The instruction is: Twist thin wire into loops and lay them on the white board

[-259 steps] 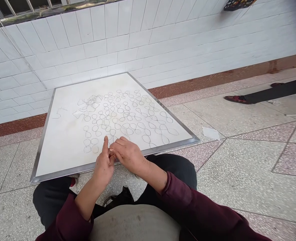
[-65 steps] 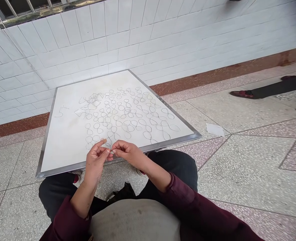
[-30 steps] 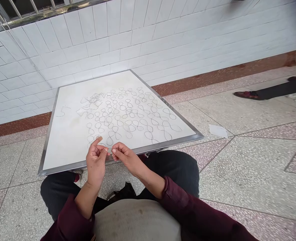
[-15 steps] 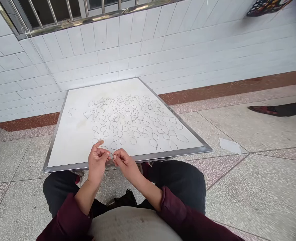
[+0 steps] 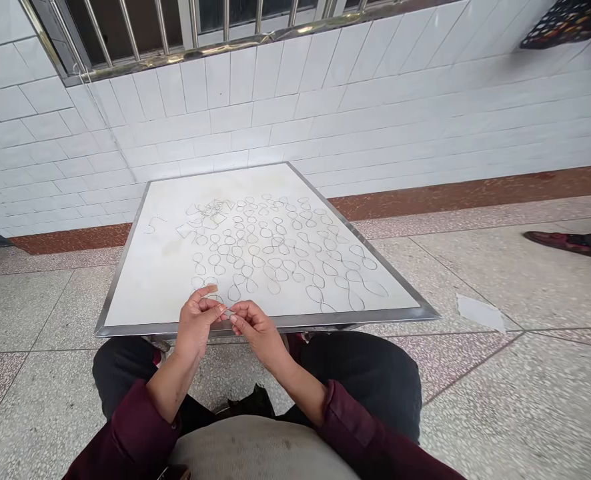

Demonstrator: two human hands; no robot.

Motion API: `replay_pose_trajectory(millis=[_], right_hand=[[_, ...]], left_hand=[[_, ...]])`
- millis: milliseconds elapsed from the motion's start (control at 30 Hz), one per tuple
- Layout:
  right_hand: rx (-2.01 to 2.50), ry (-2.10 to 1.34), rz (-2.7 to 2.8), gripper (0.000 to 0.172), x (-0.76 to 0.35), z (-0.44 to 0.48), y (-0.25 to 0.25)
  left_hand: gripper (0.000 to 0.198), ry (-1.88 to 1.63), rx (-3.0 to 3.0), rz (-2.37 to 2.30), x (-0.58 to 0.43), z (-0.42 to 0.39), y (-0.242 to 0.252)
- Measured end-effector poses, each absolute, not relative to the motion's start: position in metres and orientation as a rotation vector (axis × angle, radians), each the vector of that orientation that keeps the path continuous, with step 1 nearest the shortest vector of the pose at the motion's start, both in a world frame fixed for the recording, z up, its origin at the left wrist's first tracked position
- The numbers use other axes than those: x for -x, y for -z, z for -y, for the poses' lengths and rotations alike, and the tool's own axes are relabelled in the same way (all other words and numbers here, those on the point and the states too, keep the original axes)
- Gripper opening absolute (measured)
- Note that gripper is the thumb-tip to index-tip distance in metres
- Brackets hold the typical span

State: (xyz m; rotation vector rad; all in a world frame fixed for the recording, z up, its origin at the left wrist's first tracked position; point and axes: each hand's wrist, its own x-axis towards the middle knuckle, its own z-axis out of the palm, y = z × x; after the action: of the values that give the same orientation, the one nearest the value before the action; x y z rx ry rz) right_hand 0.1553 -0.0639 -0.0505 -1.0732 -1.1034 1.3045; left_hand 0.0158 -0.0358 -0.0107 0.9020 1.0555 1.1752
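Both hands meet above the near edge of a white table [image 5: 145, 287] with a metal rim. My left hand [image 5: 199, 320] pinches a thin wire between thumb and index finger. Just to its right, my right hand [image 5: 258, 330] pinches the same thin wire, fingertips nearly touching the left ones. Most of this wire is hidden by the fingers. Many thin wires twisted into figure-eight loops [image 5: 315, 293] lie in rows over the table's middle and right. Behind them is a tangled pile of bent wires [image 5: 215, 212].
A few loose wire pieces [image 5: 154, 225] lie at the table's left. Beyond stands a white tiled wall [image 5: 255, 120] with a barred window. On the floor at right are a white paper [image 5: 480, 312] and another person's shoe [image 5: 558, 242].
The view has shifted, so the table and hands appear slightly lower and further right. Both hands keep their pinch, the fingertips a little closer together.
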Motion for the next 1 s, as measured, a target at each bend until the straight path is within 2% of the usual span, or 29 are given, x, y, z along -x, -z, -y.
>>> replay_pose_trajectory(millis=[167, 300, 567, 767, 1000], right_hand=[[1.149, -1.270, 1.184, 0.028, -0.164, 0.065, 0.046], [1.189, -1.317, 1.298, 0.024, -0.165, 0.070, 0.046], [1.278, -1.228, 1.435, 0.021, -0.171, 0.078, 0.058], [1.320, -1.201, 1.465, 0.021, -0.177, 0.079, 0.080], [1.306, -1.262, 1.449, 0.021, -0.173, 0.074, 0.093]], left_hand=[[0.043, -1.456, -1.434, -1.372, 0.026, -0.009, 0.014], [0.035, -1.306, -2.104, -1.757, 0.065, -0.073, 0.021], [0.038, -1.016, -2.371, -1.644, 0.078, -0.163, 0.057], [0.040, -0.758, -2.468, -1.529, 0.098, -0.167, 0.077], [0.061, -0.539, -2.564, -1.412, 0.105, -0.160, 0.067]])
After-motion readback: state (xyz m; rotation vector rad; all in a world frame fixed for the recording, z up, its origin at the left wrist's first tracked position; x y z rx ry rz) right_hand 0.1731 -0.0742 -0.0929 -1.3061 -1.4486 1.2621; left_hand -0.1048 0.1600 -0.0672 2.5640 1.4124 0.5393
